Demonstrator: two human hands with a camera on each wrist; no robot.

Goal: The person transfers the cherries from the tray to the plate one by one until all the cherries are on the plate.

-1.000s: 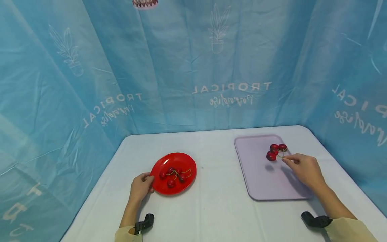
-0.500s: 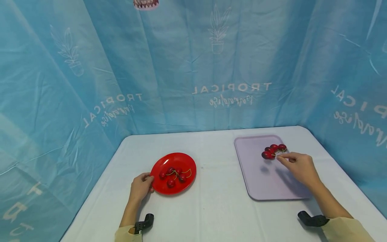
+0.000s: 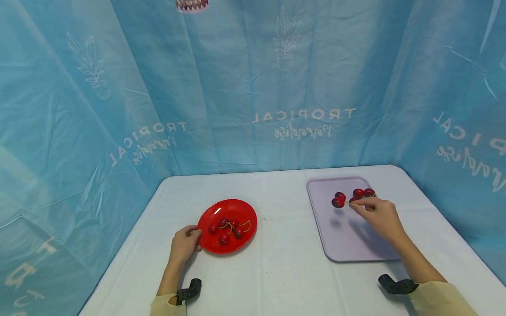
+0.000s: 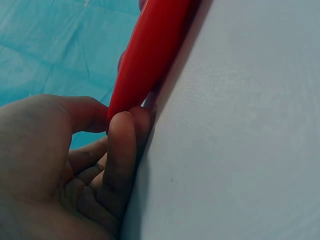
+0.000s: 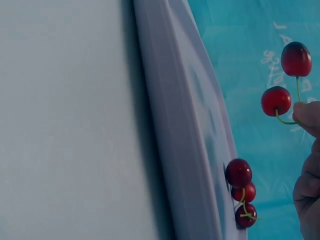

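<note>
Right hand (image 3: 377, 216): fingertips pinch the stems (image 5: 298, 90) of a cherry pair (image 3: 337, 202); the pair sits just beyond and to the left of the fingertips, over the tray (image 3: 336, 243). Left hand (image 3: 183, 243): grips the near-side rim of the red plate (image 3: 215, 213), which lies just to its right. Head view: a shadow falls on the tray, apart from the pair and nearer the person; the right hand partly covers one cherry of the trio (image 5: 239, 173). Right wrist view: trio shows whole, three cherries close together on the tray below the right hand; pair stands off the tray surface, seen against the blue curtain (image 3: 237, 87), one stem nearly straight, the other curved, both meeting at the fingertips. Left wrist view: rim seen edge-on between the digits, one on the upper side, others beneath, close to the white table (image 3: 284, 272); the head view does not show the digits beneath clearly. Contents: tray, below the right hand, bears the trio; plate, beside the left hand, bears five cherries (image 3: 224, 238), some with green stems visible.
</note>
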